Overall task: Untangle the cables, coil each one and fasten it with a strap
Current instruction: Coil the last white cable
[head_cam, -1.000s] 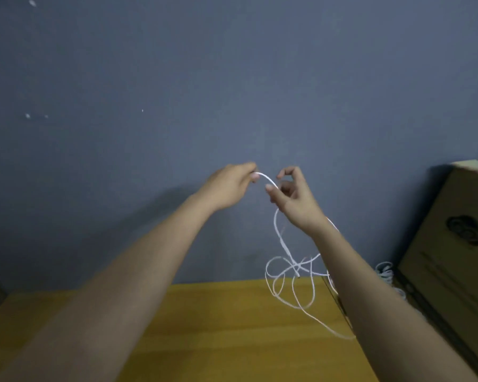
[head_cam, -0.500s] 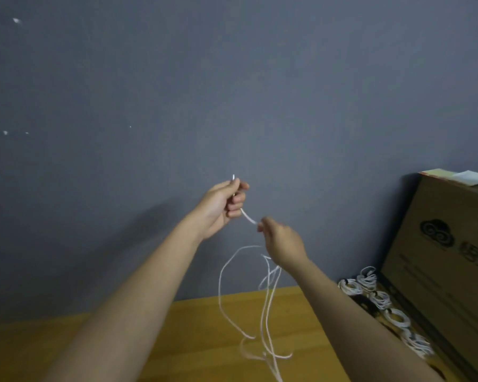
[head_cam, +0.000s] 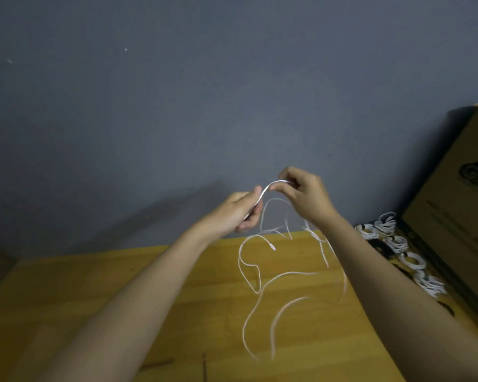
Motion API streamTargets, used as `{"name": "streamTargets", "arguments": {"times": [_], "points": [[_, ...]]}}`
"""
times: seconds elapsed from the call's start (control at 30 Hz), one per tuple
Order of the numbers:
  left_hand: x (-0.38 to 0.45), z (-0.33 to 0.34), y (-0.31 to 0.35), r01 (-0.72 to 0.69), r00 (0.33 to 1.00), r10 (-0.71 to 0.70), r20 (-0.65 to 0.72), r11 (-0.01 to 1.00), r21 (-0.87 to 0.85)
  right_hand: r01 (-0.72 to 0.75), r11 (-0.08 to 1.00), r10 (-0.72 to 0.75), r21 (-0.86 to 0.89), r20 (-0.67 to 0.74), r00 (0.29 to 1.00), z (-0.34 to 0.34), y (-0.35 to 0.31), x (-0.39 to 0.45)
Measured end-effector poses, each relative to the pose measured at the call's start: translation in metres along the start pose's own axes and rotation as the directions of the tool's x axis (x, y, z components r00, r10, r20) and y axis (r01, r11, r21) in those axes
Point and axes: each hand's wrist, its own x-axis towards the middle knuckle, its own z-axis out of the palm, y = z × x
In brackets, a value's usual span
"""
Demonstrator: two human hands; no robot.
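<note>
1. Wooden table (head_cam: 122, 312) lies under both arms, yellow-brown. Most of the white cable (head_cam: 260, 282) hangs down from the hands and spreads in loose loops over the table. I think it is good to leave this slack free there, so that the loops cannot catch on each other.
2. Cardboard box (head_cam: 453, 216) stands at the right. Just beside it lie the coiled cables (head_cam: 392, 241) in a row. The new coil should probably get a similar size.
3. The right hand (head_cam: 307, 197) pinches the cable with curled fingers at the top of a short arch. It should feed the cable slowly.
4. The left hand (head_cam: 240, 213) grips the other side of this arch, fingers curled round it. It is better that every turn lands in this hand without a twist.
5. No strap is visible.
</note>
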Motion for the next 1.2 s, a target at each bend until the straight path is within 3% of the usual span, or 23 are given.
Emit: {"name": "streamTargets", "arguments": {"times": [0.07,0.13,0.2,0.27,0.3,0.37,0.4,0.47,0.53,0.57,0.63,0.7,0.77,0.9,1.0,1.07,1.13,1.2], "points": [[-0.007,0.001,0.006,0.013,0.995,0.004,0.095,0.984,-0.176,-0.113,0.96,0.086,0.254,0.117,0.989,0.022,0.006,-0.011],[-0.003,0.003,0.013,-0.013,0.997,0.036,0.067,0.949,-0.316,-0.251,0.906,0.189,0.341,0.207,0.96,0.051,0.015,-0.031],[0.007,0.004,0.016,-0.06,0.996,0.03,-0.081,0.919,-0.39,-0.329,0.911,0.243,0.25,0.32,0.916,0.078,0.027,-0.058],[0.022,0.002,0.008,-0.094,0.978,0.014,-0.208,0.922,-0.376,-0.264,0.961,0.201,0.078,0.459,0.865,0.093,0.037,-0.086],[0.028,0.002,0.0,-0.086,0.972,0.013,-0.233,0.949,-0.303,-0.188,0.982,0.164,-0.007,0.516,0.841,0.097,0.037,-0.099],[0.036,-0.001,-0.032,-0.017,0.97,0.027,-0.242,0.999,0.047,0.045,0.988,0.036,-0.145,0.512,0.858,0.097,0.033,-0.115],[0.035,-0.003,-0.049,0.019,0.977,0.037,-0.211,0.966,0.257,0.156,0.971,-0.06,-0.179,0.451,0.89,0.094,0.031,-0.118],[0.026,-0.007,-0.076,0.085,0.993,-0.02,-0.112,0.786,0.612,0.259,0.943,-0.196,-0.211,0.28,0.94,0.085,0.034,-0.118],[0.012,-0.006,-0.089,0.087,0.995,-0.095,-0.034,0.643,0.761,0.269,0.92,-0.247,-0.284,0.11,0.963,0.074,0.048,-0.109],[0.006,-0.002,-0.091,0.073,0.995,-0.104,-0.005,0.659,0.748,0.269,0.904,-0.259,-0.334,0.074,0.963,0.069,0.056,-0.103],[-0.007,0.007,-0.082,0.089,0.989,-0.142,0.038,0.782,0.616,0.275,0.871,-0.254,-0.408,0.106,0.961,0.064,0.071,-0.09],[-0.015,0.013,-0.07,0.181,0.964,-0.239,0.118,0.913,0.366,0.295,0.852,-0.239,-0.433,0.179,0.954,0.068,0.081,-0.083],[-0.018,0.014,-0.06,0.226,0.961,-0.236,0.14,0.97,0.09,0.264,0.88,-0.193,-0.395,0.211,0.958,0.073,0.09,-0.086],[-0.006,-0.004,-0.055,0.051,0.974,-0.118,-0.193,0.946,-0.319,-0.105,0.96,0.17,-0.261,0.241,0.955,0.076,0.104,-0.113],[0.005,-0.012,-0.06,-0.026,0.941,-0.112,-0.318,0.916,-0.4,-0.158,0.912,0.283,-0.378,0.301,0.911,0.08,0.112,-0.138],[0.011,-0.008,-0.06,-0.052,0.931,-0.124,-0.344,0.887,-0.46,-0.093,0.884,0.245,-0.457,0.287,0.926,0.085,0.113,-0.143],[0.02,0.0,-0.055,-0.09,0.925,-0.139,-0.354,0.825,-0.558,0.149,0.821,0.071,-0.55,0.359,0.931,0.091,0.106,-0.145],[0.033,0.01,-0.056,-0.107,0.915,-0.141,-0.377,0.817,-0.566,0.4,0.695,-0.066,-0.598,0.5,0.863,0.097,0.094,-0.143]]}}
